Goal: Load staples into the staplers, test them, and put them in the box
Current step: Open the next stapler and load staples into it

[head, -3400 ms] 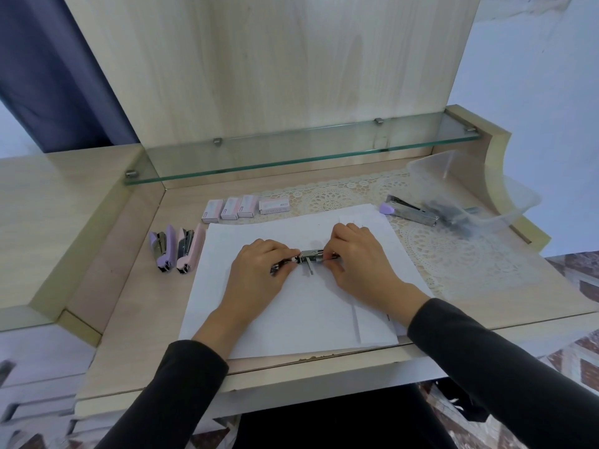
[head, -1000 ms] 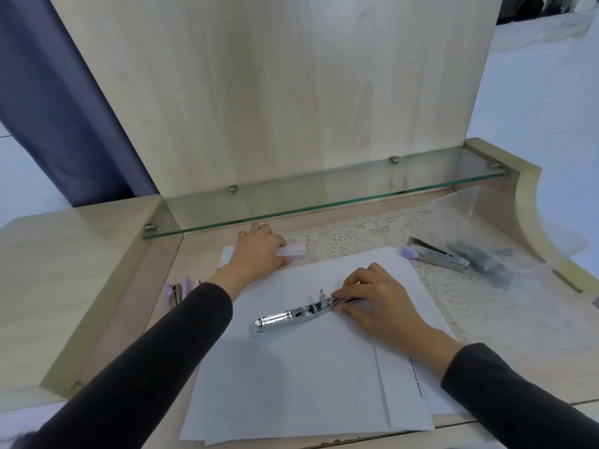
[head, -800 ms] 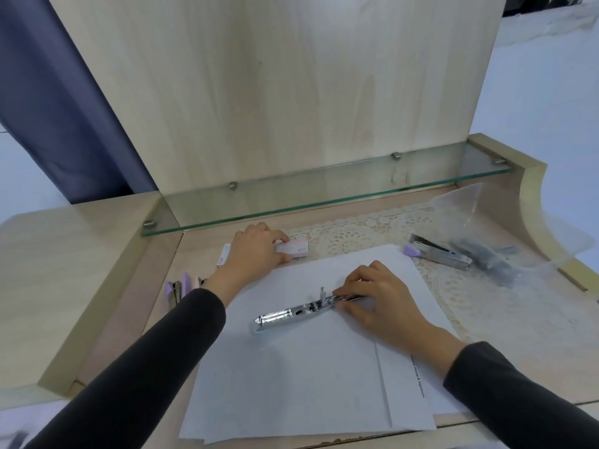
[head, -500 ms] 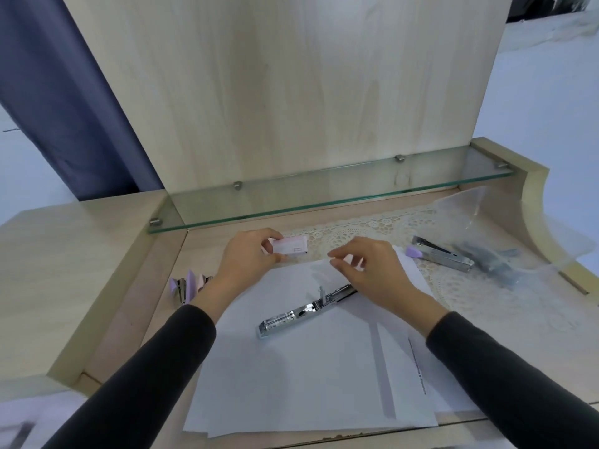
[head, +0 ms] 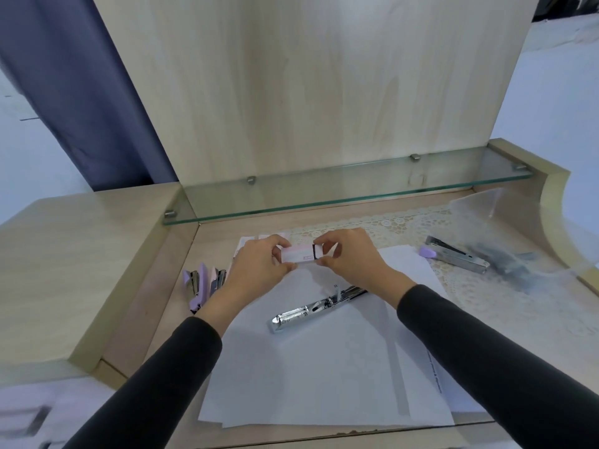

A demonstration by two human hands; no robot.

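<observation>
Head view: our left hand [head: 259,270] and right hand [head: 351,262] pinched the staple box [head: 299,255]; the stapler [head: 319,307] lay at six o'clock, axis eight-to-two.

glass shelf [head: 356,189] — along wooden back panel [head: 308,92] | lace mat [head: 402,222] on desk [head: 162,303] | blue curtain [head: 81,92] — upper left

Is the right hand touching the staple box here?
Touching. The head view shows the right hand pinching the staple box at its dark end; the left hand grips the other end.
</observation>
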